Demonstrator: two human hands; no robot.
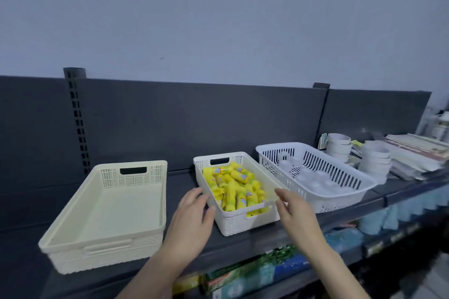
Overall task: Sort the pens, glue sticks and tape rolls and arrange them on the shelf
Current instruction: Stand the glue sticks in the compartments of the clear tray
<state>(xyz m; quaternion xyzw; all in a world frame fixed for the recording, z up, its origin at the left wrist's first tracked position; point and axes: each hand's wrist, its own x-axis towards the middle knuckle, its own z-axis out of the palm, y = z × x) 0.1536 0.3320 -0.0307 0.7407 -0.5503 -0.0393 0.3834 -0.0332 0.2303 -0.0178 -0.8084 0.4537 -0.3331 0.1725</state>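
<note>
Three baskets sit in a row on the dark shelf (184,181). The middle basket (243,224) holds the glue sticks (233,187), yellow and heaped loosely with no common direction. At its 9 o'clock is a wider cream basket (104,257) with nothing in it. No pens are visible anywhere, so this one is probably reserved for them. At 2 o'clock a slotted white basket (335,204), angled to the shelf edge, carries pale tape rolls (313,182). More rolls are stacked outside it at its 1 o'clock (339,147) and 3 o'clock (375,160), beside a pile of papers (418,153). The left hand (194,211) is at the middle basket's left wall with fingers loose and apart, gripping nothing. Contact with the wall cannot be confirmed. The right hand (291,211) is just off the near right corner, likewise spread and holding nothing. The hands bracket the basket symmetrically, which reads as squaring it up or preparing to slide it. One kind per basket keeps the categories separate, and handles facing out ease retrieval. Glue looks sorted, tape partly, pens not started. The basket is near the shelf lip, so a push should go inward.
</note>
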